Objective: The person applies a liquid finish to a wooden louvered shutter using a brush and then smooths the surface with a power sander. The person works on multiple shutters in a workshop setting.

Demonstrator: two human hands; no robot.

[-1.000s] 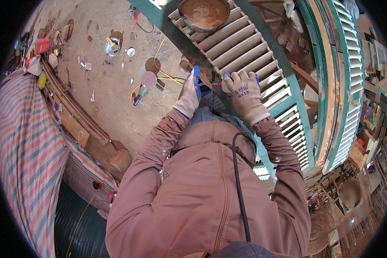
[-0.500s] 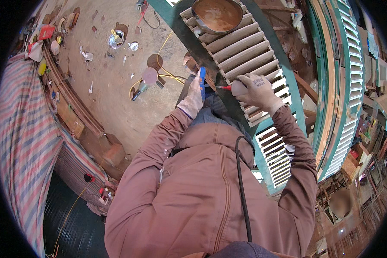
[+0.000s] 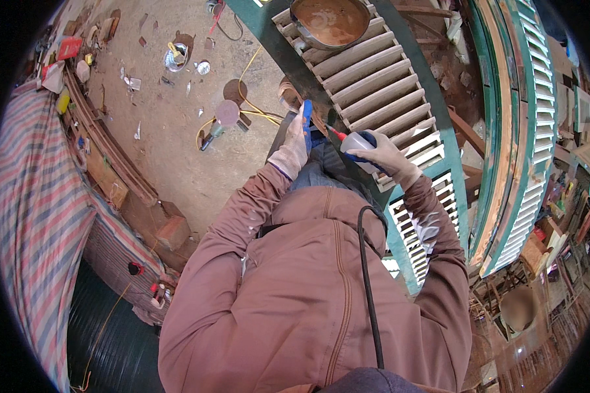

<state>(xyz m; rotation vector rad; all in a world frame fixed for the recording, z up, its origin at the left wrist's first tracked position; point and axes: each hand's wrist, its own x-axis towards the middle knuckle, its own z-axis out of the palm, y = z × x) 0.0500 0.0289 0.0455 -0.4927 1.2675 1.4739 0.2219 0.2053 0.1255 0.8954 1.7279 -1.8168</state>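
**Squeeze bottle at the shutter frame**

I see my right hand (image 3: 388, 156), gloved, wrapped around a white squeeze bottle (image 3: 359, 142) whose red nozzle points left at the dark green frame of the louvred shutter (image 3: 373, 85). My left hand (image 3: 291, 149), also gloved, is closed on a blue tool (image 3: 306, 118) just left of the nozzle. Farther off, a round pan of brown liquid (image 3: 330, 21) sits on the slats. Left, a yellow cable (image 3: 246, 105) crosses the dirt floor.
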